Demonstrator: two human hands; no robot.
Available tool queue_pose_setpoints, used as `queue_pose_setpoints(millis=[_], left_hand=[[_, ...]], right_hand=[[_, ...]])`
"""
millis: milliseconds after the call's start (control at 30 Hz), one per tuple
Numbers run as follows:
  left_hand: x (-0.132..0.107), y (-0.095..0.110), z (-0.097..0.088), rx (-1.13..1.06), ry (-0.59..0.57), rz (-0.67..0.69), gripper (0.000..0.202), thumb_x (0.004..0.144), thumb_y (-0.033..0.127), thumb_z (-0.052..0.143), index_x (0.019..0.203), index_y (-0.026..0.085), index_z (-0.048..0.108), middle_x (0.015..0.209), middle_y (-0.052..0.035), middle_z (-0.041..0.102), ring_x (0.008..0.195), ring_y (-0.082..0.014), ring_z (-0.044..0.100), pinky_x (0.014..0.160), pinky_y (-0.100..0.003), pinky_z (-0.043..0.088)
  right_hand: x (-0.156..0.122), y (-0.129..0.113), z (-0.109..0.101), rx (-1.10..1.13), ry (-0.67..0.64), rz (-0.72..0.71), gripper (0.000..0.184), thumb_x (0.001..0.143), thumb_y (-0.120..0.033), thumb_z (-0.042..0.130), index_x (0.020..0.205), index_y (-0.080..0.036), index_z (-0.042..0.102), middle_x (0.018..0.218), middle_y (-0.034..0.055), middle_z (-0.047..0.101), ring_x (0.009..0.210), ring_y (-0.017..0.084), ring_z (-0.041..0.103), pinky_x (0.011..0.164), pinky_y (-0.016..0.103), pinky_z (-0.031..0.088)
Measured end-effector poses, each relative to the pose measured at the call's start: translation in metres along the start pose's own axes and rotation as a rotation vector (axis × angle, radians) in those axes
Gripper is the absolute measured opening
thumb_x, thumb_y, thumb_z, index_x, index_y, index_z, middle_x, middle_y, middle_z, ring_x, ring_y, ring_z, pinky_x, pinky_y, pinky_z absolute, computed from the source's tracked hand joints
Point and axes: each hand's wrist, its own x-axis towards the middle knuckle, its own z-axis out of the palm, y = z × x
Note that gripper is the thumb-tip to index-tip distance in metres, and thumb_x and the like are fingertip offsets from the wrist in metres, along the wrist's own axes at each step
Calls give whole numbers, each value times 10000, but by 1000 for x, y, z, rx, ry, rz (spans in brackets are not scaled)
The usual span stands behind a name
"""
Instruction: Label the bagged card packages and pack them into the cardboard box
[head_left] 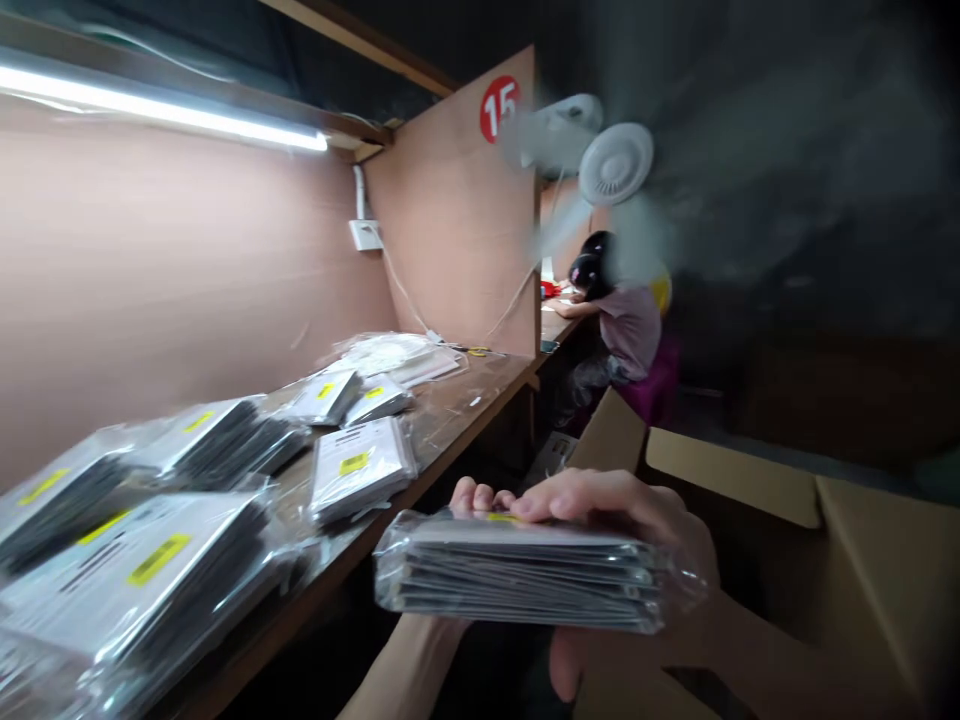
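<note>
Both my hands hold a plastic-wrapped stack of flat grey packets (517, 575) level in front of me, with a yellow label showing at its top edge. My left hand (476, 495) comes from below, its fingertips curling over the stack's upper edge. My right hand (615, 510) grips the stack from the right, fingers on top and thumb underneath. On the wooden bench (450, 420) to the left lie several similar wrapped packs with yellow labels, the nearest (358, 470) just beyond my left hand.
An open cardboard box (735, 475) with raised flaps stands at my right, below my hands. A partition (450, 230) marked 15 ends the bench, and a loose plastic bag (390, 355) lies at its far end. Beyond it, a seated co-worker (630, 330) leans over another bench.
</note>
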Motion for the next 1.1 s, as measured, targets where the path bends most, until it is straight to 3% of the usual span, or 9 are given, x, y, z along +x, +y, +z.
queue_pose_setpoints(millis=[333,433,533,633,800,867,967,1033,1100], left_hand=[[-8,12,-5,-46,-28,103,441,757,513,908,709,220,582,777,-38,673,942,-274,705,998,-479,555],[-16,29,-5,-20,0,171,441,650,458,982,747,215,627,872,-35,730,1012,-275,720,1018,-452,555],[-43,59,-12,216,187,445,584,587,301,1022,1088,255,725,1256,-67,752,1198,-286,698,1060,-397,551],[-94,100,-17,582,460,781,837,654,256,990,1397,353,617,1533,-64,620,1379,-321,621,1180,-459,503],[-165,179,-16,1051,589,1292,583,910,365,790,1457,424,597,1619,36,546,1594,-299,375,1320,-537,330],[-171,208,-24,1283,605,1253,594,931,453,751,1495,435,567,1683,55,466,1599,-326,362,1306,-572,342],[-159,242,-51,1721,661,819,517,948,565,680,1403,319,684,1563,-45,617,1483,-362,534,1253,-593,406],[-147,257,-73,1908,661,662,538,952,612,632,1353,265,727,1507,-94,662,1462,-370,558,1247,-596,406],[-138,267,-87,2005,665,632,563,950,633,606,1331,241,738,1471,-115,686,1441,-368,579,1244,-582,407]], right_hand=[[-5,7,8,-32,-27,81,738,582,-330,1055,1225,-288,695,1086,66,820,999,303,813,954,416,688],[0,20,3,-13,-86,94,644,653,-303,1022,1219,-305,715,1126,72,826,1050,327,805,938,437,691],[23,41,6,73,-125,51,589,686,-274,1004,1208,-335,738,1146,43,825,1070,313,799,935,442,686],[67,63,35,189,-163,-74,600,659,-296,1021,1191,-342,748,1132,22,828,1067,287,791,941,444,667],[147,104,141,255,-326,-406,514,658,-382,1018,1091,-267,766,1248,54,804,1243,272,714,1195,551,464],[165,126,185,135,-491,-408,454,669,-373,1010,1049,-272,785,1503,67,662,1420,275,588,1274,559,340],[171,155,223,-105,-849,-314,518,725,-271,970,1208,-281,781,1735,105,355,1585,336,360,1266,566,325],[165,164,214,-151,-1011,-273,747,764,-267,927,1456,-262,644,1749,168,299,1601,358,328,1258,571,335],[153,161,175,-138,-1011,-225,882,799,-314,893,1583,-216,500,1715,196,363,1582,333,376,1265,529,344]])
